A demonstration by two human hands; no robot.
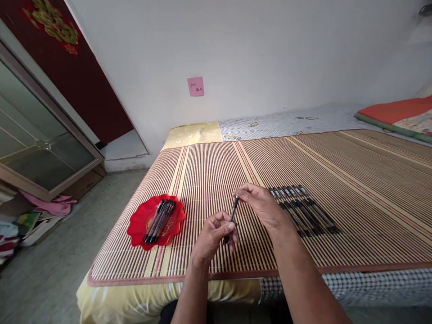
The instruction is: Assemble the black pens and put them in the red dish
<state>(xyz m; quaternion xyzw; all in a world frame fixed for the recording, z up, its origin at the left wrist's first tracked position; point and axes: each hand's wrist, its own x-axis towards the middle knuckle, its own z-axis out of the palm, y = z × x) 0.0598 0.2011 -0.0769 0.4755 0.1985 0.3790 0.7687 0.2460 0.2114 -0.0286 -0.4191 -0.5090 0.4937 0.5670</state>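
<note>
while both hands hold one pen (232, 217) above the bed's front edge, the left hand (213, 235) clenches its lower end and the right hand (261, 204) pinches its top, steadying it between plate (138, 223) and pen row (305, 209).

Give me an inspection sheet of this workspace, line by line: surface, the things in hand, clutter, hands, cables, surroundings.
Surface: striped bamboo mat laid over a bed with yellow and checked sheets.
Things in hand: one dark pen held up between both hands, tilted; a row of pens lies on the mat to the right; a red plate at left holds a bundle of pens.
Clutter: pile of cloth and papers on the floor at left.
Hands: left hand grips the pen's lower end; right hand pinches its top end.
Cables: nothing seen.
Surroundings: white wall with a pink note; glass-panelled door at left; an orange cushion at far right.
</note>
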